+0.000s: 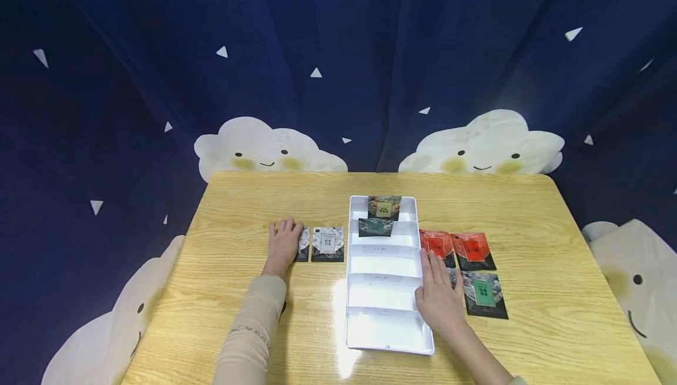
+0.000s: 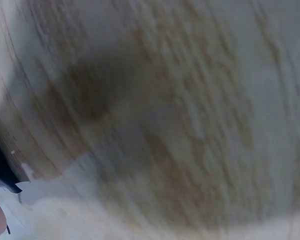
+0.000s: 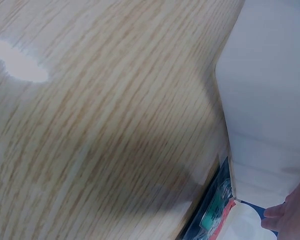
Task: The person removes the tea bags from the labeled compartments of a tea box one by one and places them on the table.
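On the table left of the tray, my left hand [image 1: 284, 245] rests over the left part of a silver-and-black sachet [image 1: 304, 245], and part of that sachet is hidden under the fingers. In the left wrist view a dark sachet edge [image 2: 2, 167] shows beside a fingertip. A second silver-and-black sachet [image 1: 328, 244] lies flat between it and the white divided tray [image 1: 390, 350]. My right hand [image 1: 440, 297] lies against the tray's right side with fingers extended, partly covering another sachet [image 1: 452, 276]. A gold-labelled sachet [image 1: 384, 208] and a green-labelled one [image 1: 375, 227] stand in the tray's two far compartments.
Right of the tray lie two red sachets [image 1: 473, 251] and, nearer, a green-labelled sachet [image 1: 485, 294]. The tray has several compartments with low dividers. A dark blue curtain [image 1: 338, 67] with white clouds hangs behind the wooden table [image 1: 555, 314].
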Demonstrator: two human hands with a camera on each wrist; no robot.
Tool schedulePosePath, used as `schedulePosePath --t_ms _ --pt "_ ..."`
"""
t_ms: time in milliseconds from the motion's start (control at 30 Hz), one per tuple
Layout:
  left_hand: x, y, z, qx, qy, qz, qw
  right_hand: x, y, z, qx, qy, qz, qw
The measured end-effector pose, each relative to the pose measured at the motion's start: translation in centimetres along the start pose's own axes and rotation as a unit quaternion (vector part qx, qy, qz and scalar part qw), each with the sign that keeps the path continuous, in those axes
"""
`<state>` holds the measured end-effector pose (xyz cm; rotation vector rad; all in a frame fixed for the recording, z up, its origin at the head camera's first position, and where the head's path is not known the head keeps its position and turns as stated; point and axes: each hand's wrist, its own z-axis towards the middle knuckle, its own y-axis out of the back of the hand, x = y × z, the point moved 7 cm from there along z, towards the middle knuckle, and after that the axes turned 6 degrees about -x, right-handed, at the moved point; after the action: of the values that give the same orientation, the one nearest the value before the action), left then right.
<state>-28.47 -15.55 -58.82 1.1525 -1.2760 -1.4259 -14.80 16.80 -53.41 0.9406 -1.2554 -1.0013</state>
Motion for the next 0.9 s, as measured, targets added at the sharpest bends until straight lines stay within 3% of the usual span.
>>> schedulePosePath --t_ms 500,633,767,900 --pt "0.0 0.5 -0.1 -0.011 0.019 -0.017 0.9996 0.1 0.0 -0.1 0.006 -0.006 0.003 1.0000" --pt "-0.1 0.9 0.0 -0.028 0.024 -0.024 0.9990 0.1 -0.1 -0.1 0.008 -0.008 0.004 0.9999" --pt "-1.0 1.8 0.5 -0.057 0.016 -0.031 0.9978 0.1 0.0 -0.1 0.008 -0.006 0.003 0.9999" --pt "-2.9 3.3 0.9 -0.083 -0.003 -0.024 0.9963 0.1 0.0 -0.1 0.007 -0.003 0.003 1.0000"
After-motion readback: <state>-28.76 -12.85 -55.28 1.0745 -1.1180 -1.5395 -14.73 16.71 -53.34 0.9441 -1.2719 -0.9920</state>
